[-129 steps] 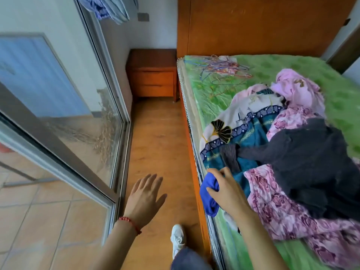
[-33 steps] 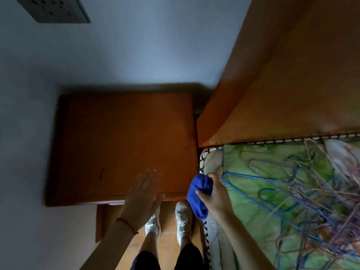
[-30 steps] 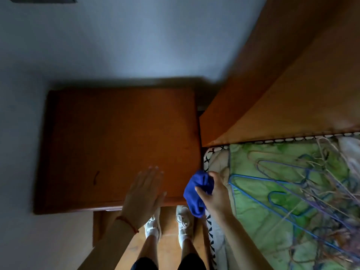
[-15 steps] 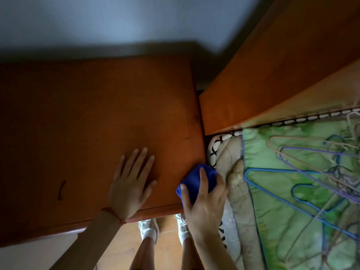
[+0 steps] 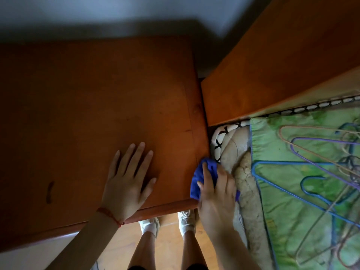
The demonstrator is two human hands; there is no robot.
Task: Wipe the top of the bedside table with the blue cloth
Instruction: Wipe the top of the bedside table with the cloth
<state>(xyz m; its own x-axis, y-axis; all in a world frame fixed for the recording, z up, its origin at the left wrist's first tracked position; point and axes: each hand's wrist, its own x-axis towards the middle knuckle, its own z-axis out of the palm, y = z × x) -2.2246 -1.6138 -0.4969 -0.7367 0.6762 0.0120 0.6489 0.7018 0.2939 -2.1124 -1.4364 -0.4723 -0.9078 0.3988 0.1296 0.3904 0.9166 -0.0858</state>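
Observation:
The brown wooden bedside table (image 5: pixel 93 106) fills the left and middle of the view, seen from above. My left hand (image 5: pixel 128 180) lies flat on its top near the front edge, fingers spread, a red string on the wrist. My right hand (image 5: pixel 216 197) presses the bunched blue cloth (image 5: pixel 196 180) onto the table's front right corner, next to the mattress. Most of the cloth is hidden under my fingers.
The wooden headboard (image 5: pixel 272 61) rises at the right of the table. A bed with a green cover (image 5: pixel 288 184) carries several wire hangers (image 5: pixel 315 152). A dark mark (image 5: pixel 49 192) sits on the table's left part. My feet (image 5: pixel 167 223) stand on the wood floor below.
I walked from the bed's foot to the table. In the last second my left hand settled flat on the top and my right hand brought the cloth down onto the front right corner.

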